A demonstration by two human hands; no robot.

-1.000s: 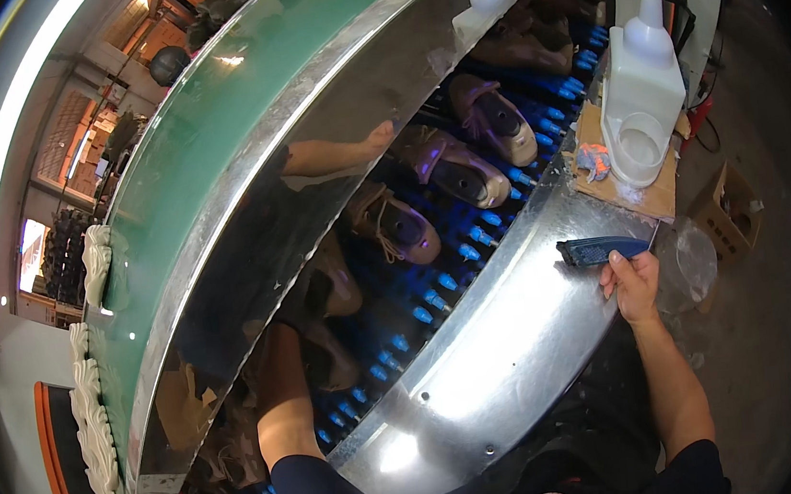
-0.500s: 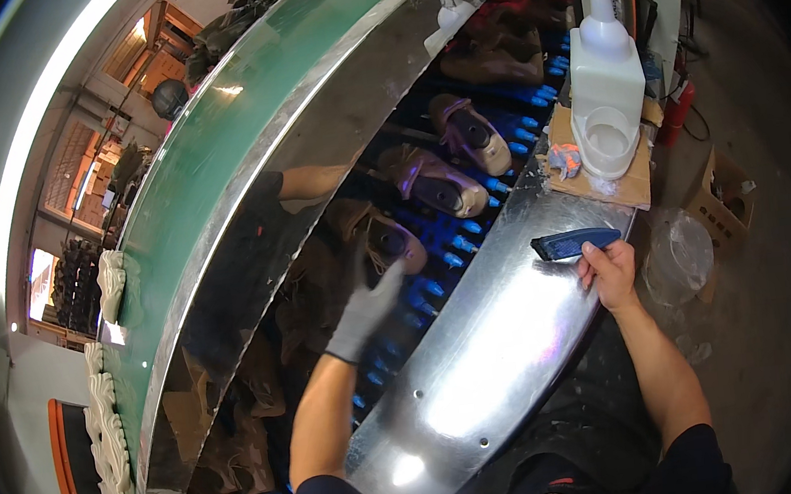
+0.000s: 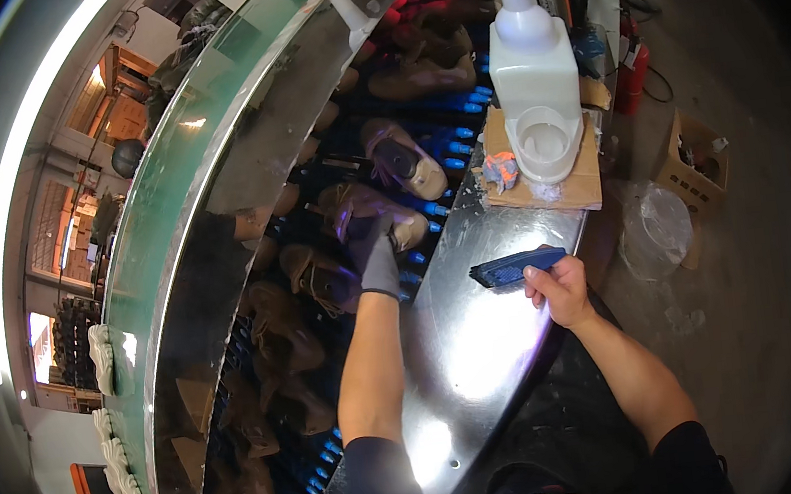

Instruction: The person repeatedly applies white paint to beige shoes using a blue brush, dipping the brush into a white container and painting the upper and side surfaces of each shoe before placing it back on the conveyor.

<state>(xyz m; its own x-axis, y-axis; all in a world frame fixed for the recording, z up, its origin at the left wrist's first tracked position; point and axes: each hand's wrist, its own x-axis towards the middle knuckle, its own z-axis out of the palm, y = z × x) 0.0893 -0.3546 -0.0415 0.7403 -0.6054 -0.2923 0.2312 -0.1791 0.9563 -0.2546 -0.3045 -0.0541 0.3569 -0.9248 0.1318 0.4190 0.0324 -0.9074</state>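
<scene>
My left hand (image 3: 378, 263), in a grey glove, reaches into the dark lit bay and closes over a brown shoe (image 3: 405, 230); its fingertips are in shadow against the shoe's opening. On the far side of it lies another brown shoe with a pale toe (image 3: 425, 178), and nearer me a third shoe (image 3: 322, 279) with laces. These shoes lie on a rack with blue-lit rods (image 3: 435, 209). Bare, my right hand (image 3: 562, 289) pinches a dark blue brush (image 3: 513, 268) over the metal ledge, its dark end pointing left.
A shiny metal ledge (image 3: 468, 336) runs between me and the rack. On cardboard (image 3: 544, 191) at its far end stands a white plastic bottle (image 3: 534, 68), beside a grey and orange lump (image 3: 501, 171). More shoes (image 3: 280, 336) fill the rack leftward. A green-topped conveyor (image 3: 174, 155) lies beyond.
My left hand has gone from the nearer shoe to the middle one. The view has shifted, so the rack and bottle sit further left. My right hand keeps the brush over the ledge.
</scene>
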